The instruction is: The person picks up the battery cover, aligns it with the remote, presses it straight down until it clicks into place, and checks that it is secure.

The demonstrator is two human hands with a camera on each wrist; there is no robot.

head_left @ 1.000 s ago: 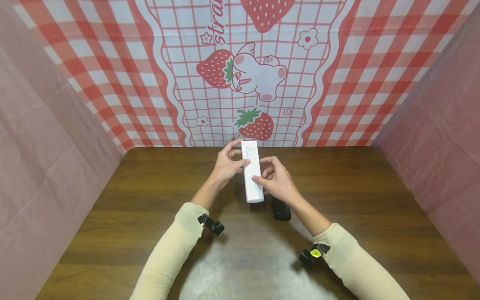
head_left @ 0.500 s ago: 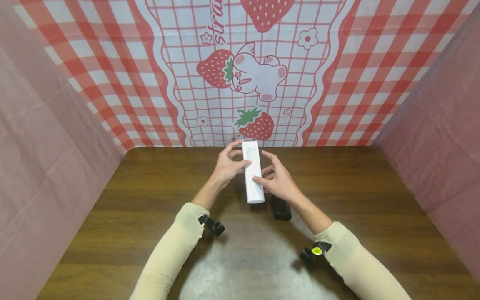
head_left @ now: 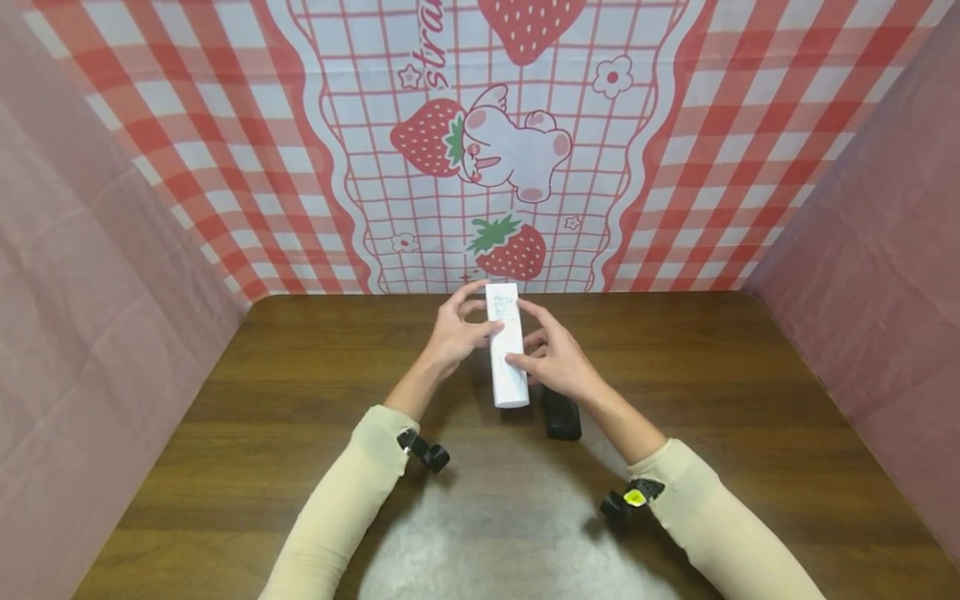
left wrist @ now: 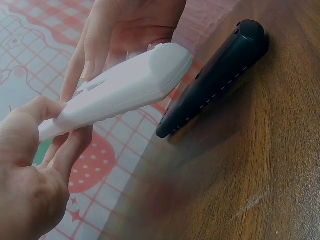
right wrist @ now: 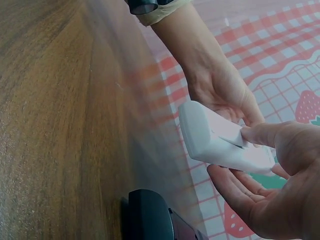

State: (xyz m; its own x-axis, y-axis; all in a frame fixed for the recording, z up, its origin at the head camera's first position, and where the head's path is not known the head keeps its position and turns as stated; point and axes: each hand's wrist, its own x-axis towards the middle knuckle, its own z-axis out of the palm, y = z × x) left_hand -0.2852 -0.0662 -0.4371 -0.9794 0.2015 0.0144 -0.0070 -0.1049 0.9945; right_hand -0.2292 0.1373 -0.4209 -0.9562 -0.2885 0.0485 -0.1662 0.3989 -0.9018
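A white remote control (head_left: 510, 379) is held up over the table between both hands, one long face turned up with faint greenish print near its far end. My left hand (head_left: 453, 333) grips its far part, thumb on top and fingers at the side and beneath. My right hand (head_left: 558, 358) holds the nearer part, thumb pressing the upper face. In the right wrist view, a dark gap shows beside the right thumb on the white remote control (right wrist: 210, 140), at what looks like a cover. Small bumps line its underside in the left wrist view.
A black remote control (head_left: 562, 417) lies on the wooden table (head_left: 480, 517), just below the right hand and partly hidden by it. A strawberry-print cloth (head_left: 517, 150) hangs behind the table. Pink fabric (head_left: 870, 275) closes off both sides.
The right index finger has lifted and straightened, then come to the white remote control's edge farther up. The remote has shifted slightly right and nearer. The left hand keeps its grip.
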